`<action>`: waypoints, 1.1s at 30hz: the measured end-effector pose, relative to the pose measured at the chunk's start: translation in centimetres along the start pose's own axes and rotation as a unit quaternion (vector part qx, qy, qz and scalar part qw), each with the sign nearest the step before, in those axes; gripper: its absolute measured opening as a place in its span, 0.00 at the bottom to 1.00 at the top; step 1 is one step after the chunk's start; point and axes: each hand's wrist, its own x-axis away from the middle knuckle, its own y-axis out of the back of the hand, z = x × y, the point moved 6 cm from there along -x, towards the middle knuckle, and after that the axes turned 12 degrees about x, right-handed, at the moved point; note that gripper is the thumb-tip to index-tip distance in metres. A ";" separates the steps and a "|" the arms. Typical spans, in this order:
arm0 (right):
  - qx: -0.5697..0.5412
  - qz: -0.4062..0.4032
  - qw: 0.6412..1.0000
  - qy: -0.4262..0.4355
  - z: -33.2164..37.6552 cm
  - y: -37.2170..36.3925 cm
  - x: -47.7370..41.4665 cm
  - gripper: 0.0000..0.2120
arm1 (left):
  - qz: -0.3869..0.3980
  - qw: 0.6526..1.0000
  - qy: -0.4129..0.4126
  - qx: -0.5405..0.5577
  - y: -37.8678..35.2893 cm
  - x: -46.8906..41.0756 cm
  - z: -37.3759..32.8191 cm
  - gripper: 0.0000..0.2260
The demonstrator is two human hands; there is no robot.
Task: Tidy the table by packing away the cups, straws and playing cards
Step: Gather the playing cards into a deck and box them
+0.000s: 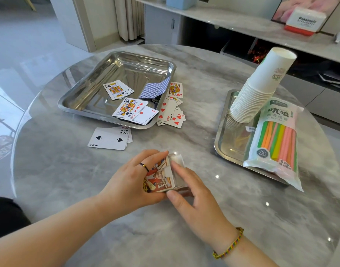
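A: Start big. Where does the tidying stand?

B: On the round marble table (184, 60) sit two steel trays. The right tray (219, 143) already holds the cup stack (257, 89) and, leaning over its near rim, the straw packet (275, 143). So I judge cups and straws done, and the cards are the step in hand

A: And the cards themselves?

B: Scattered. Some lie face up in the left tray (69, 105), a bunch (171, 112) just beside its right rim, and the two of spades (107, 140) with a couple under it in front of the tray

A: The hands?

B: Both are on the card box (161, 178), near the front edge, well apart from the loose cards. The left hand (130, 180) is curled round its printed face. The right hand (196, 195) pinches the open side, thumb at the near corner and a fingertip on the white flap. Whether cards are inside, I cannot tell

A: Next move?

B: Probably freeing one hand to gather the strays, squaring them, then sliding them in past that flap without bending it
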 end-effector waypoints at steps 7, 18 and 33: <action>0.041 -0.001 0.999 -0.011 -0.8 0.3 -0.2 0.21 | 0.020 1.000 0.011 -0.010 -0.5 0.0 0.6 0.35; 0.013 -0.095 0.987 -0.127 -3.5 2.4 -1.1 0.16 | 0.150 0.985 0.089 0.009 -2.5 0.2 2.6 0.37; 0.351 -0.032 0.919 -0.178 -5.2 6.0 -0.7 0.17 | -0.060 0.942 0.267 -0.193 7.9 -4.2 10.9 0.24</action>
